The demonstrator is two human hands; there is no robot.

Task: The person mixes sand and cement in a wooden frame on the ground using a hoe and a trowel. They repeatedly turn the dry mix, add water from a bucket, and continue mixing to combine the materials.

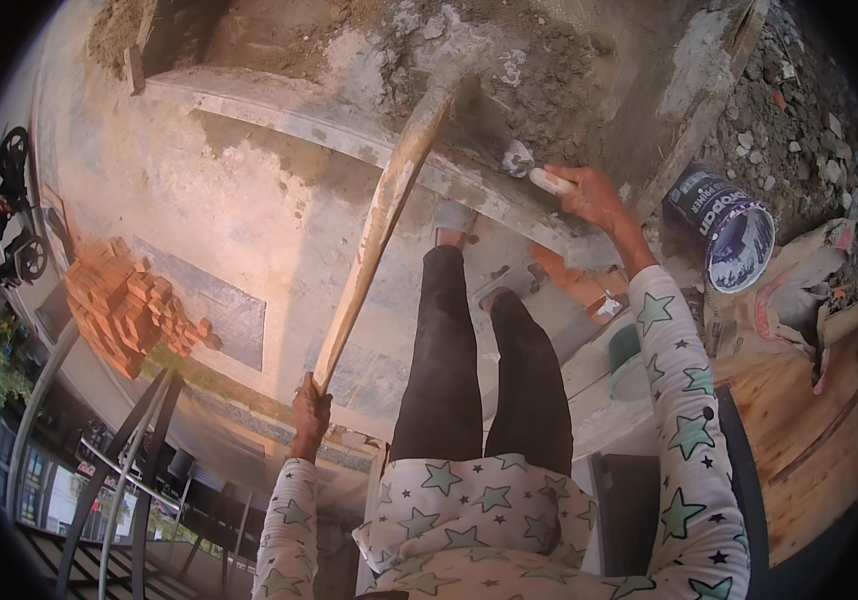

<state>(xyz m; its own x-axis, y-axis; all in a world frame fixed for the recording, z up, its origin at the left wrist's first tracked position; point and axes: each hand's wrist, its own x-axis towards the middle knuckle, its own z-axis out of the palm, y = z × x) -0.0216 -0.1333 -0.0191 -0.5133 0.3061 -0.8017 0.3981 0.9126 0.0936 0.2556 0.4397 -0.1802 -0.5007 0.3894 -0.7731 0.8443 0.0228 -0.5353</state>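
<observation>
My left hand (311,405) is wrapped round a long pale wooden handle (379,235), which slants up to a dark, mortar-smeared tool head (474,110) in the wet grey mix (419,40). My right hand (589,195) grips the whitish short handle (552,181) of a small tool, likely a trowel, whose mortar-caked end (517,158) is at the mix, right of the long tool. A long board edge (249,113) borders the mix, crossed by the long handle. My feet are just below that edge.
At left are a pile of orange bricks (124,305), a parked black motorbike (11,190) and metal railings (149,440). At right lie a paint bucket with purple label (709,215), rubble (789,110), torn sacks (799,280), a green container (627,355) and plywood (809,420).
</observation>
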